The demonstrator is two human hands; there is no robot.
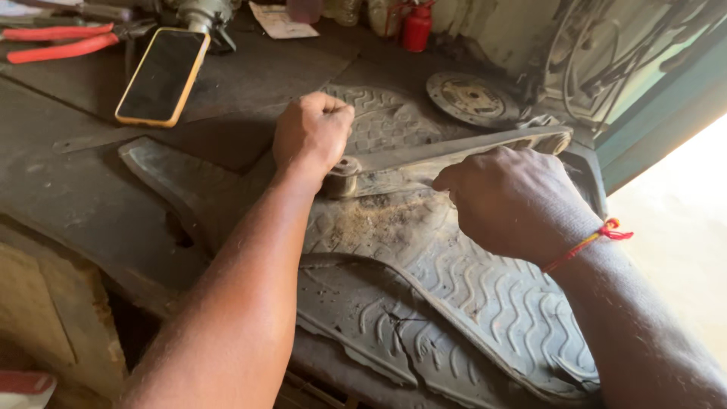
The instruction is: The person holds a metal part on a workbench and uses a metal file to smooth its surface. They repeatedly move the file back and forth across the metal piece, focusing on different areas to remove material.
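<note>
While both fists grip, dusty metal arm (447, 159), possibly cast, ribbed rubber mat (485, 295)

Open rubber mat (485, 295) lies near both hands; farther back, a phone (162, 76), red pliers (57, 42), a clutch disc (471, 98) and a red can (416, 27) crowd the bench — little room there.

A ribbed mat (469, 295) lies on the worktop (68, 189); a metal arm (447, 155) rests on the mat between the left hand (312, 136) and right hand (515, 201); a phone (163, 76) lies far left, pliers (60, 42) behind it; a disc (471, 97) sits behind the arm, a can (417, 26) farther back.
</note>
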